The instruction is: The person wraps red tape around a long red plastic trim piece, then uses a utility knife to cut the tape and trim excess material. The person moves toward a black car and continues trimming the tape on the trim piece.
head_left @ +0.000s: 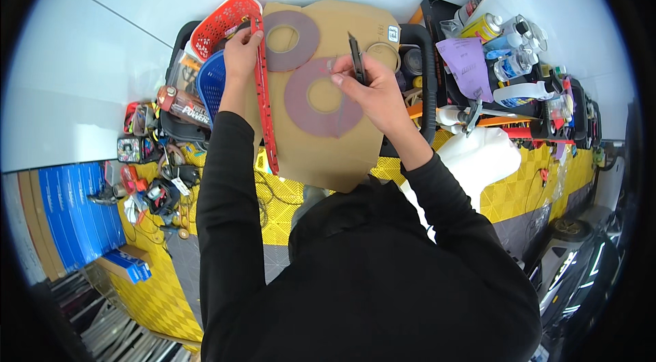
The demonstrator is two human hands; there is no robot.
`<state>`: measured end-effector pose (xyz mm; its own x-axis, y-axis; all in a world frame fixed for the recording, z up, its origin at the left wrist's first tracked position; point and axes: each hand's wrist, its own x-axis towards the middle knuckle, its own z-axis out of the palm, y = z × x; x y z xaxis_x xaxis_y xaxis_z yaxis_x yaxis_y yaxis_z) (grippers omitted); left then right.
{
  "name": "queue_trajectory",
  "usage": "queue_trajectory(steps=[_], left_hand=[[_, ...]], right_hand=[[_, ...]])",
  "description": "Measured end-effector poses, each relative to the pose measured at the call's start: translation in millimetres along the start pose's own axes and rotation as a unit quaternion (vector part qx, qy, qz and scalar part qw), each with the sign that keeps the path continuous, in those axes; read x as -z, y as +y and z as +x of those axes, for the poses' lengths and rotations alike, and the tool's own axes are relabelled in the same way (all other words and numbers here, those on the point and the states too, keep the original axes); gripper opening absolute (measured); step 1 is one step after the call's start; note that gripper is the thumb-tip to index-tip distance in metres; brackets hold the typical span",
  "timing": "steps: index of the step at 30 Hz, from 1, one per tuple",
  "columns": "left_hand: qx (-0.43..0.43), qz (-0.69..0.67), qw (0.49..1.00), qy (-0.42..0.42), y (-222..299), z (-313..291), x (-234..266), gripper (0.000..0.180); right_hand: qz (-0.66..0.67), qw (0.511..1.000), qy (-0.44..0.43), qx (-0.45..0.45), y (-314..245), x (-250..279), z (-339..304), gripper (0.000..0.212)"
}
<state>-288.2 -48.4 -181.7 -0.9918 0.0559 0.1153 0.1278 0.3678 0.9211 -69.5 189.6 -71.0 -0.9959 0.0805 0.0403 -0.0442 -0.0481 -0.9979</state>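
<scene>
head view: the left hand (242,54) pinches the red strip (263,99) near its upper end; the strip runs along the cardboard's (321,164) left side. the right hand (374,93) grips a black cutter (357,61) above the lower purple ring (311,124).

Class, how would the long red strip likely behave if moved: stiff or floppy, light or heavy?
The long red strip is probably fairly stiff, running nearly straight below the left hand. It may be light for its length, being narrow. Held near its upper end, it might swing at the far end.
</scene>
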Motion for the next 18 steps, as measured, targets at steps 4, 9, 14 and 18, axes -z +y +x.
queue_trajectory(steps=[4, 9, 14, 18], left_hand=[[-0.049, 0.122, 0.991, 0.004, -2, -5, -9, 0.042], [-0.150, 0.269, 0.949, 0.065, 34, -48, -5, 0.033], [0.137, -0.184, 0.956, -0.185, 119, -121, 20, 0.025], [0.232, -0.338, 0.859, -0.307, 129, -148, 30, 0.028]], right_hand=[[-0.006, 0.998, 0.016, 0.062, -1, -7, 7, 0.007], [-0.084, 0.992, 0.020, 0.090, -7, -7, 7, 0.010], [-0.072, 0.991, 0.007, 0.114, -4, -16, 7, 0.014], [-0.092, 0.983, -0.035, 0.153, 7, -22, 3, 0.014]])
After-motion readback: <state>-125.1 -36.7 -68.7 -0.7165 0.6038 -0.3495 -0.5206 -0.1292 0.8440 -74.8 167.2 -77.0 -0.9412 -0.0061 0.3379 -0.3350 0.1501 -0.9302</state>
